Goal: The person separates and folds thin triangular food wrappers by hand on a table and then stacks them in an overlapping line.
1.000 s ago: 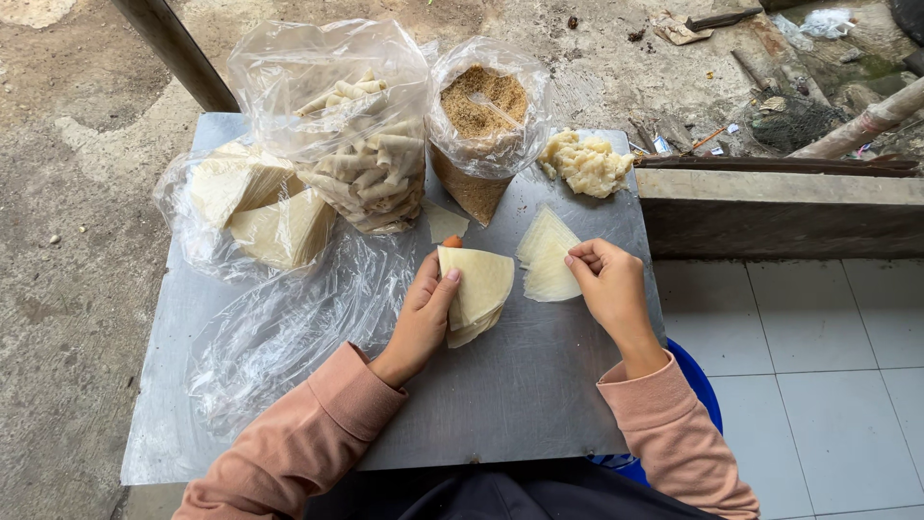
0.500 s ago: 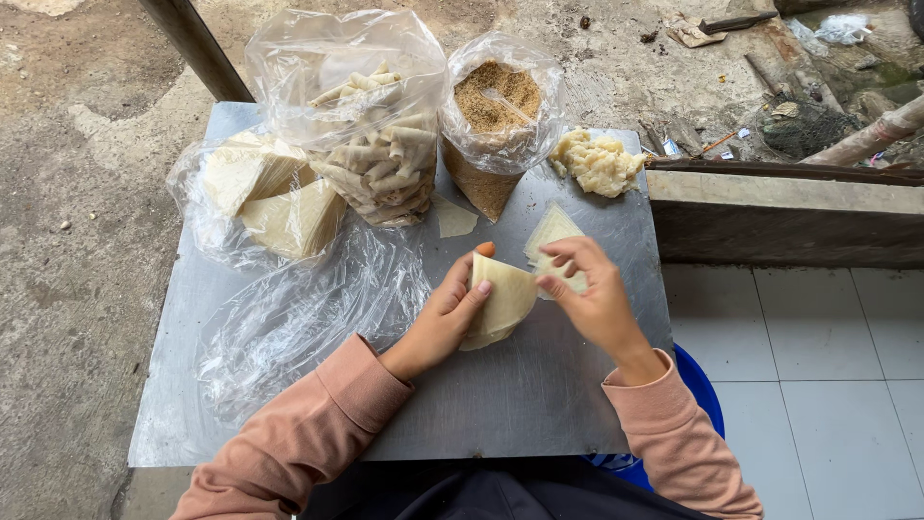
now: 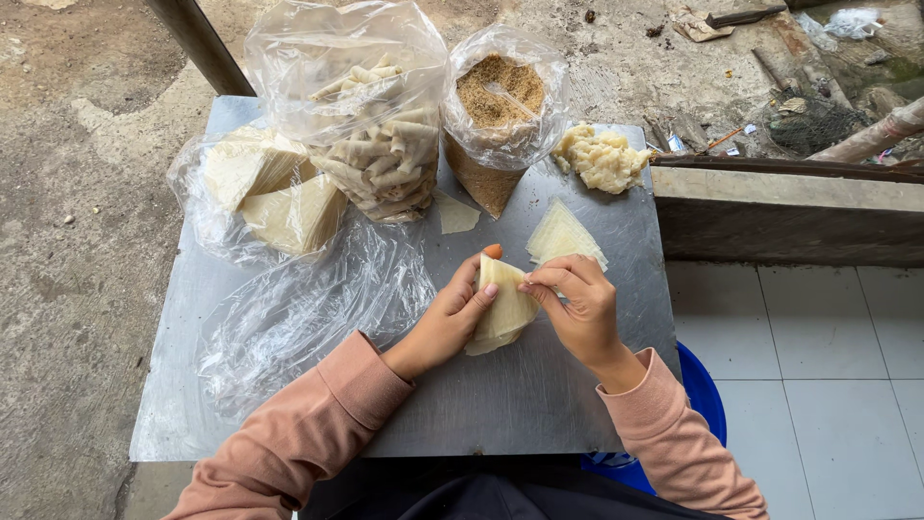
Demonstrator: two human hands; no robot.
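Head view, looking straight down, gives us a metal table filling the middle of the frame, with both of our hands at work just below its centre. Our left hand comes in from the lower left in a pink sleeve and cups a small stack of pale triangular wrappers, thumb up along the stack's upper left edge, fingers curled underneath. Our right hand comes in from the lower right and sits just beside it, fingertips pinched narrowly on the stack's upper right edge. So the stack lies between the two hands, touching both, tilted and lifted a little off the table.

Just above the right hand, a second fan of wrappers lies flat on the table, close to the knuckles. A single small wrapper piece lies above the left thumb, well apart from it.

Across the upper part of the frame stand three clear plastic bags: one with wrapper stacks at the upper left, one with rolled pieces at the top centre, and one with brown crumbs to its right. A lump of pale yellow filling sits at the upper right of the table. Loose crumpled plastic spreads to the left of our left hand.
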